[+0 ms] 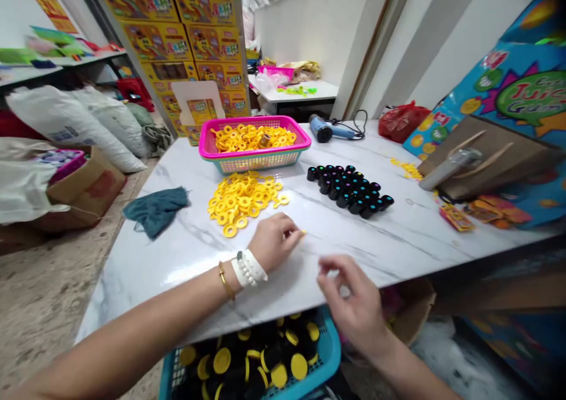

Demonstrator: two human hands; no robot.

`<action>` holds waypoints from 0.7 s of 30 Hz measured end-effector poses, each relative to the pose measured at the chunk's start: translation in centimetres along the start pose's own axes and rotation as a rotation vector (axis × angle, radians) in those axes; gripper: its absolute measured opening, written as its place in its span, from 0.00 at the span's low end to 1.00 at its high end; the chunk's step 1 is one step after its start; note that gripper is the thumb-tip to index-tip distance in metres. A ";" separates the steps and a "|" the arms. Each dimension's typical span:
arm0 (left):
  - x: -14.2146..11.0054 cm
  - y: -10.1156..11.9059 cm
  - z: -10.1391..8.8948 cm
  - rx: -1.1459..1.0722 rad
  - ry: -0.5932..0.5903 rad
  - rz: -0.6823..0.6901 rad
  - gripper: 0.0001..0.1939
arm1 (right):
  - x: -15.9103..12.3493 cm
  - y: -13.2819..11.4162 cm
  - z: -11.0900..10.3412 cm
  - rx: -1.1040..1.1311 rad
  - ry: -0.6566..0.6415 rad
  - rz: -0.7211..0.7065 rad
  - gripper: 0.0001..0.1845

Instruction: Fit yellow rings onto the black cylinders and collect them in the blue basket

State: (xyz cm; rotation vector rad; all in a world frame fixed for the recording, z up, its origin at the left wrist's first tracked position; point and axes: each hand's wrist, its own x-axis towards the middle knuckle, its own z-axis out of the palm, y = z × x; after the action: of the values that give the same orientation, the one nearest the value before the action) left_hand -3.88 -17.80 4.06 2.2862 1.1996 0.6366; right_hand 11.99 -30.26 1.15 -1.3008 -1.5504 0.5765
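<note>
My left hand (275,242) rests on the white marble table (186,258), pinching a small yellow piece (303,232) at its fingertips. My right hand (349,297) hovers at the table's near edge, fingers curled and slightly apart, with nothing visible in them. A loose heap of yellow rings (239,202) lies just beyond my left hand. Further back, a pink and teal basket (254,159) holds more rings. Several black caps (349,190) stand grouped to the right. Below the edge, a blue basket (327,353) holds black caps with yellow discs.
A teal cloth (155,211) lies at the table's left side. A blue hair dryer (331,128) and red plastic bag (402,121) sit at the far edge. White sacks (75,125) and a cardboard box (86,184) stand on the floor at left.
</note>
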 end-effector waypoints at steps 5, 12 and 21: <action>1.4 4.9 4.2 -0.543 -0.026 -0.124 0.13 | 3.5 2.4 -2.7 0.505 0.094 0.437 0.17; 7.4 5.8 8.6 -0.295 -0.107 -0.081 0.15 | 6.6 8.4 -10.3 0.153 0.321 0.565 0.15; 10.2 6.7 10.7 -0.195 -0.131 -0.090 0.19 | 7.7 9.3 -11.4 0.046 0.048 0.604 0.15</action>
State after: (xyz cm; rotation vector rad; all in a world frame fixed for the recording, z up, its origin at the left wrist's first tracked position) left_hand 11.88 -14.71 1.60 2.0668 1.1196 0.5364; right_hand 26.92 -22.89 0.75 -1.7396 -1.0823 0.9385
